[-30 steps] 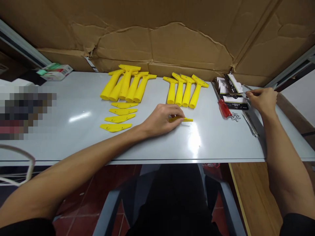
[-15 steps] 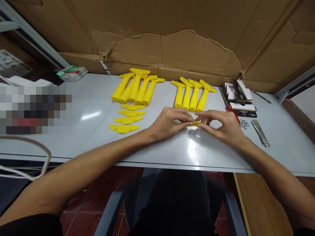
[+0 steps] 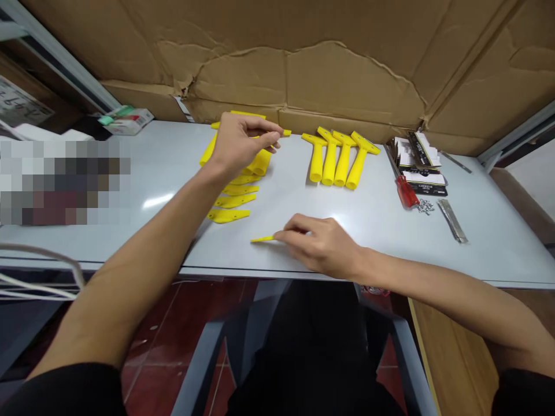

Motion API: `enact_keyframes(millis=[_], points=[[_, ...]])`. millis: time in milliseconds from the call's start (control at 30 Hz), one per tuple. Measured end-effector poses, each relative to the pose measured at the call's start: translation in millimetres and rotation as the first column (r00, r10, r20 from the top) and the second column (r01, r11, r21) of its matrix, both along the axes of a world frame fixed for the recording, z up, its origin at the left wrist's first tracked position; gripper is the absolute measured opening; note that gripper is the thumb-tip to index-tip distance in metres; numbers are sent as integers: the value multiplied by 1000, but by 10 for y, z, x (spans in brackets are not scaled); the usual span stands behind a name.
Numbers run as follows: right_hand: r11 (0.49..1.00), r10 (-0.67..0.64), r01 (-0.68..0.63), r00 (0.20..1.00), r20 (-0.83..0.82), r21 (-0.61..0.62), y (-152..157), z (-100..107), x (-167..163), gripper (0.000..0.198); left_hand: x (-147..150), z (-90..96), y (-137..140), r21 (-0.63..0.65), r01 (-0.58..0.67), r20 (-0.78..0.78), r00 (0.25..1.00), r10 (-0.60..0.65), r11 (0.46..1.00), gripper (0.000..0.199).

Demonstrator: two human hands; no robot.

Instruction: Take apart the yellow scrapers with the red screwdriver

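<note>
The right hand [image 3: 323,245] pinches one end of a yellow plate [image 3: 261,239] between thumb and fingers, near the table's [image 3: 390,242] front edge. The left hand [image 3: 243,138] is over the left handles [image 3: 259,164], thumb and fingers nearly closed; whether they grip one, I cannot tell

4 R-side handles [image 3: 343,162] — 5 flat yellow pcs [image 3: 229,216] — 1 screwdriver [image 3: 406,192]

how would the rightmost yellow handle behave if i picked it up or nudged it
The rightmost yellow handle is probably light for its size, since its round end looks hollow. Its wide head would likely stop it rolling far on the smooth tabletop.
</note>
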State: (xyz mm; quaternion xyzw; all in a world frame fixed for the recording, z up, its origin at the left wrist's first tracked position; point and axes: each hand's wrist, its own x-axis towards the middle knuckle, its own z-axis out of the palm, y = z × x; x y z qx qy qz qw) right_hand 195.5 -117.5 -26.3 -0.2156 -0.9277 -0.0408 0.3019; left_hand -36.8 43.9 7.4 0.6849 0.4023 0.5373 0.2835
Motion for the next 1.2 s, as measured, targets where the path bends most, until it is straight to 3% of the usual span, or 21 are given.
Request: enact_keyframes(millis=[133,267,600,733,800,833,900,967,1000,1033,1100,1200], points=[[999,48,-52,961,271,6,66,-62,-507,39,-128,2,83,-43,19,-51,998,-21,999,16],[988,152,-132,917,368,-77,134,-50,-824,52,-120,56,32,-35,53,-105,993,-57,998,13],[967,110,-21,933,342,-255,200,-8,-995,54,-100,65,-27,-40,89,-157,983,-94,995,13],[923,110,-45,983,149,-381,209,29,-885,45,-60,76,-67,-14,91,-165,982,-92,996,13],[825,27,-61,997,-68,-562,270,75,-721,36,-11,84,-115,21,97,-162,982,-93,995,13],[722,-69,-79,980,-186,-687,313,107,-617,31,25,90,-154,40,103,-162,982,-96,994,15],[404,-346,-183,877,-335,-896,406,184,-396,27,122,104,-270,69,122,-169,980,-108,990,19],[94,-586,-344,739,-332,-934,476,261,-197,26,243,113,-422,101,152,-194,972,-131,983,22],[-10,-655,-411,691,-305,-911,495,291,-118,26,307,111,-501,131,172,-217,966,-141,976,22],[-77,-694,-460,662,-284,-885,501,312,-56,28,369,103,-574,163,196,-256,955,-151,967,21],[-151,-715,-508,648,-261,-848,489,324,22,35,480,64,-682,222,257,-358,919,-167,940,19],[-191,-722,-518,649,-238,-834,456,292,70,40,595,-44,-728,245,362,-493,845,-206,900,21]])
